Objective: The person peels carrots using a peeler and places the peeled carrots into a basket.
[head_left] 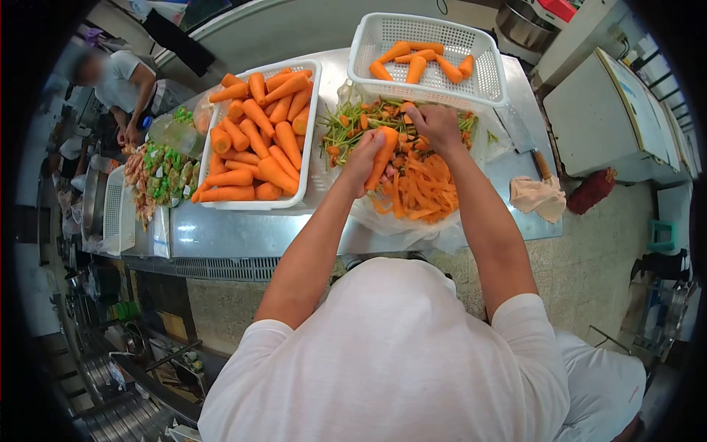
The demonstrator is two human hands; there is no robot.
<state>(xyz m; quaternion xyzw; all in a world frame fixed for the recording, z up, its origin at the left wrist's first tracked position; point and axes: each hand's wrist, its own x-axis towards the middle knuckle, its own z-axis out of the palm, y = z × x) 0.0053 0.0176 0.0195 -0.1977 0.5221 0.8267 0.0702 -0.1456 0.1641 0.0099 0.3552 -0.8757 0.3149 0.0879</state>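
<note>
My left hand (362,162) is wrapped round a carrot (382,156), which is tilted with its thick end up. Just to the right, my right hand (437,128) is closed with its back to me; whatever its fingers hold is hidden. Below both hands lies a heap of orange carrot peelings (420,193) on a clear plastic bag (398,231). Green carrot tops (353,118) with cut orange ends are piled behind the peelings. On the left, a white basket (312,132) is heaped with carrots (254,125). Several carrots (416,69) lie in a second white basket (477,48) at the back.
A cleaver (520,134) and a cloth (537,197) lie on the right of the metal table (221,234). Bagged vegetables (163,173) sit at the left, with a co-worker (125,88) beyond. A dark red sack (591,191) and a white cabinet (600,121) stand at right.
</note>
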